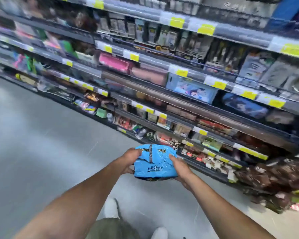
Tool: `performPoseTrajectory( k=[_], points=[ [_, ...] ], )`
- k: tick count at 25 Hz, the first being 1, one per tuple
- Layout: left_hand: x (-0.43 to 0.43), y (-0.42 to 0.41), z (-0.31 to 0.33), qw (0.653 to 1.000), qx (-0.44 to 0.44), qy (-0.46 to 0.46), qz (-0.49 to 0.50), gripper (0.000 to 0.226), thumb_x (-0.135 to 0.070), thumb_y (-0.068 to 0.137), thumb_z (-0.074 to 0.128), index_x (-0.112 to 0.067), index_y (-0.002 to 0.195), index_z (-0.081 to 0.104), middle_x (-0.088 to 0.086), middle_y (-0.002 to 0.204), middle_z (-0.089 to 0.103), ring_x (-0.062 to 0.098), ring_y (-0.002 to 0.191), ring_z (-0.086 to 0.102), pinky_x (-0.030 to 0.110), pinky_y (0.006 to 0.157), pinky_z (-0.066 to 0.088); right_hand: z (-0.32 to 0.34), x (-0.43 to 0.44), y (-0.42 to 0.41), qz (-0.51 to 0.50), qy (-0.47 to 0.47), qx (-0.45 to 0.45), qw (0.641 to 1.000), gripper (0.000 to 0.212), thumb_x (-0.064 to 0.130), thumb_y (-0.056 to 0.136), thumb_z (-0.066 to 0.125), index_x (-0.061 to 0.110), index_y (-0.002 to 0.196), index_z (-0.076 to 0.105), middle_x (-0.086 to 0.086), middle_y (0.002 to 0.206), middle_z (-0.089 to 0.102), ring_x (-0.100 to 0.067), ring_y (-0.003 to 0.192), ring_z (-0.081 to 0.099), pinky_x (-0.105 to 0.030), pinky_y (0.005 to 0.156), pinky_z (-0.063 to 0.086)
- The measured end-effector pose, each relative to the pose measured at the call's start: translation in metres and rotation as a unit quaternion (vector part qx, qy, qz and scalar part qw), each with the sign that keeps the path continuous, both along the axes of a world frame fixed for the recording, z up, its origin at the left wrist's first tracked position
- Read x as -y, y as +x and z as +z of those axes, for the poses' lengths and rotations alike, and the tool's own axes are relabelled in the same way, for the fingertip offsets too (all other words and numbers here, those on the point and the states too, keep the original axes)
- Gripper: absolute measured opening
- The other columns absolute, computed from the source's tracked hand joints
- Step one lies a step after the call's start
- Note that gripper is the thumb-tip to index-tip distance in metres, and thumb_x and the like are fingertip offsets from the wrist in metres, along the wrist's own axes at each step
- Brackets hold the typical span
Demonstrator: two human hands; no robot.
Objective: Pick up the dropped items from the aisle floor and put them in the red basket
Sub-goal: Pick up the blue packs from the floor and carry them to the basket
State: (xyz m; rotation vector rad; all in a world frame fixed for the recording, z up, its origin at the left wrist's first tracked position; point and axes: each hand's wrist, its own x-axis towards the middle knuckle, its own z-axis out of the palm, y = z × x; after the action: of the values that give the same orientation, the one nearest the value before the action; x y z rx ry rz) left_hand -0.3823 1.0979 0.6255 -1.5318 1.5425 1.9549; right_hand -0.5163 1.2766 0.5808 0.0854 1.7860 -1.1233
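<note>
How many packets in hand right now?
1: a blue packet, gripped at its sides by the left hand and right hand, above the floor. Its underside is hidden.

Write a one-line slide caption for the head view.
Left hand and right hand grip a blue packet over the aisle floor beside stocked shelves; red basket not in view.

Packet [154, 163] sits out front, low in the view at six o'clock. Left hand [129, 161] holds its nine o'clock side and right hand [180, 169] its three o'clock side. Behind it, the shelving [179, 83] runs from ten o'clock across twelve and down to four. The floor [33, 135] spreads at eight o'clock. Below the forearms, the left shoe [111, 207] stands on it, with the right shoe [160, 232] at its five o'clock.
</note>
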Motion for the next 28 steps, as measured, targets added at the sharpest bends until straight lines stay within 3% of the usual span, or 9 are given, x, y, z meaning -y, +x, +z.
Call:
performPoseTrajectory(
  k=[3, 7, 14, 18, 23, 26, 28],
  points=[
    [0.061, 0.073, 0.006, 0.995, -0.007, -0.007, 0.096, 0.024, -0.017, 0.095, 0.045, -0.017, 0.114, 0.061, 0.006, 0.101, 0.071, 0.022, 0.09, 0.069, 0.05, 0.084, 0.06, -0.002, 0.092, 0.039, 0.093, -0.009, 0.004, 0.996, 0.043, 0.047, 0.096, 0.06, 0.017, 0.126, 0.063, -0.007, 0.107, 0.079, -0.032, 0.098, 0.075, -0.06, 0.093, 0.056],
    [0.154, 0.205, 0.003, 0.975, -0.011, -0.018, 0.221, 0.025, -0.018, 0.095, 0.046, -0.019, 0.115, 0.061, 0.007, 0.104, 0.07, 0.023, 0.091, 0.069, 0.048, 0.082, 0.06, 0.013, 0.226, 0.14, 0.204, -0.036, 0.026, 0.978, 0.034, 0.04, 0.1, 0.058, 0.014, 0.122, 0.062, -0.009, 0.109, 0.077, -0.031, 0.095, 0.075, -0.056, 0.089, 0.057],
    [0.26, 0.376, 0.004, 0.939, -0.008, -0.032, 0.344, 0.035, -0.02, 0.088, 0.05, -0.022, 0.121, 0.061, 0.005, 0.113, 0.071, 0.024, 0.102, 0.069, 0.05, 0.084, 0.061, 0.027, 0.392, 0.286, 0.352, -0.05, 0.028, 0.934, 0.025, 0.035, 0.104, 0.054, 0.014, 0.114, 0.062, -0.001, 0.099, 0.074, -0.018, 0.079, 0.071, -0.031, 0.068, 0.054],
    [0.307, 0.422, 0.006, 0.919, -0.018, -0.034, 0.393, 0.033, -0.017, 0.091, 0.045, -0.02, 0.118, 0.063, 0.004, 0.105, 0.073, 0.021, 0.092, 0.07, 0.047, 0.08, 0.062, 0.033, 0.466, 0.33, 0.397, -0.056, 0.022, 0.916, 0.028, 0.036, 0.104, 0.053, 0.014, 0.118, 0.063, -0.001, 0.105, 0.075, -0.019, 0.086, 0.073, -0.029, 0.067, 0.055],
    [0.39, 0.447, -0.002, 0.897, -0.011, -0.032, 0.44, 0.028, -0.015, 0.093, 0.04, -0.021, 0.112, 0.06, 0.005, 0.106, 0.07, 0.022, 0.093, 0.068, 0.053, 0.089, 0.059, 0.025, 0.571, 0.357, 0.438, -0.05, 0.012, 0.897, 0.035, 0.039, 0.102, 0.056, 0.012, 0.121, 0.066, -0.004, 0.105, 0.078, -0.024, 0.093, 0.076, -0.038, 0.081, 0.059],
    [0.462, 0.457, -0.008, 0.891, -0.005, -0.043, 0.451, 0.028, -0.013, 0.092, 0.038, -0.022, 0.106, 0.062, 0.004, 0.102, 0.069, 0.021, 0.091, 0.067, 0.052, 0.09, 0.059, 0.02, 0.65, 0.365, 0.449, -0.05, 0.035, 0.892, 0.026, 0.034, 0.105, 0.052, 0.013, 0.111, 0.067, -0.003, 0.094, 0.077, -0.021, 0.085, 0.074, -0.035, 0.075, 0.059],
    [0.508, 0.464, -0.008, 0.881, 0.002, -0.054, 0.47, 0.031, -0.014, 0.092, 0.037, -0.023, 0.109, 0.062, 0.003, 0.1, 0.07, 0.02, 0.087, 0.068, 0.051, 0.086, 0.061, 0.019, 0.705, 0.371, 0.457, -0.044, 0.057, 0.887, 0.031, 0.035, 0.105, 0.052, 0.013, 0.117, 0.068, -0.004, 0.1, 0.079, -0.021, 0.089, 0.076, -0.035, 0.077, 0.059]
  ],
)
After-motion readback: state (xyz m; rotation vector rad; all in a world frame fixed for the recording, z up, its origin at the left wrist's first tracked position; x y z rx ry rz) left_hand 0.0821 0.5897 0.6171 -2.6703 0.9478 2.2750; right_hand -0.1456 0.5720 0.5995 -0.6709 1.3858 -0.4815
